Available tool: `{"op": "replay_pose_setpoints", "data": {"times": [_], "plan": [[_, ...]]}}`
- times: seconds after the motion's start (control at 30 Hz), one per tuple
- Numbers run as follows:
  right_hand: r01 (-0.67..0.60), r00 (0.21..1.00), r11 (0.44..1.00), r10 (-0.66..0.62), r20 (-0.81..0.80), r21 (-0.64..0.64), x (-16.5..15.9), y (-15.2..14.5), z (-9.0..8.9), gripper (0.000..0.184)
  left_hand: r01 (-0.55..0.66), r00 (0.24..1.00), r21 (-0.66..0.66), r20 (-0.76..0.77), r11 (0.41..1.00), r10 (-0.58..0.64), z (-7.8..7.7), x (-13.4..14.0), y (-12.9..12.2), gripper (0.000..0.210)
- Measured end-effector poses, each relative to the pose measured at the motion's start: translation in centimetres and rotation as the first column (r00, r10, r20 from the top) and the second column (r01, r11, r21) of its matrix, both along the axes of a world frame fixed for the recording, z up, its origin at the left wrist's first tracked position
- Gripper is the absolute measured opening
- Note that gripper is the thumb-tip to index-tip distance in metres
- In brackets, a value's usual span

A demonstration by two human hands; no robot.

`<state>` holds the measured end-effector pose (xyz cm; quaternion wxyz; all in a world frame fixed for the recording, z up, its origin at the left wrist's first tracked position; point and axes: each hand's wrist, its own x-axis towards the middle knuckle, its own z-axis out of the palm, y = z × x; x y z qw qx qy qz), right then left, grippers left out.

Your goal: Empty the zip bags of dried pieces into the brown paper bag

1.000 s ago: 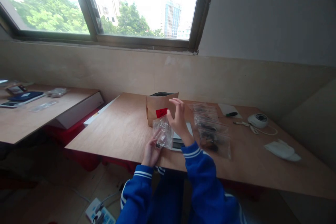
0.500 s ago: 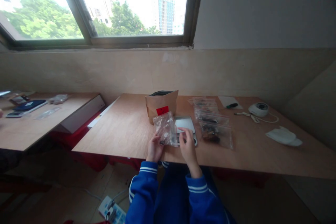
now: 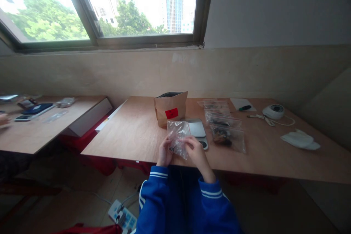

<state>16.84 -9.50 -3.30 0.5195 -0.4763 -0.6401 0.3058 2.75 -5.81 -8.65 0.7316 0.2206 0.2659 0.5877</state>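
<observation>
My left hand point(image 3: 165, 151) is closed on the lower left of a clear plastic bag point(image 3: 178, 131), held just above the table's front edge. Something small and dark shows in the bag by my left fingers; its kind cannot be made out. The fingers of my right hand point(image 3: 195, 150) pinch the bag's right side. Behind the bag stands a brown paper pouch point(image 3: 161, 111), upright with its top open and a red label on its front. A small flat digital scale point(image 3: 197, 128) lies partly behind the bag and my right hand.
Several zip bags point(image 3: 223, 135) with dark contents lie in a column on the right. Beyond them are a green-handled screwdriver point(image 3: 245, 108) on paper, a white dome camera point(image 3: 273, 111) with cable, and a white cloth-like item point(image 3: 300, 140). Another person's hand point(image 3: 4, 119) shows far left.
My right hand has come from beside the bag onto its right side and now pinches it. The bag has tilted and moved slightly lower, uncovering more of the pouch's red label.
</observation>
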Motion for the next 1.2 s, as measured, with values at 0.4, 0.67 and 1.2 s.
{"op": "replay_pose_setpoints", "data": {"times": [0.4, 0.67, 1.2], "plan": [[-0.073, 0.997, 0.979, 0.066, -0.045, -0.189, -0.6, -0.5, -4.1, 0.035, 0.023, 1.000, -0.017, 0.010, 1.000, -0.022, 0.2, -0.1, 0.0, 0.039], [-0.048, 0.999, 0.981, 0.047, -0.014, -0.186, -0.5, 0.0, -4.9, 0.010, 0.012, 1.000, 0.030, 0.021, 0.999, -0.013, 0.4, -0.2, -0.1, 0.051], [0.135, 0.977, 0.987, -0.148, -0.156, -0.090, 5.6, -0.4, 1.8, 0.031, -0.248, 0.963, -0.053, 0.094, 0.967, 0.252, -0.9, -0.2, 0.4, 0.044]]}}
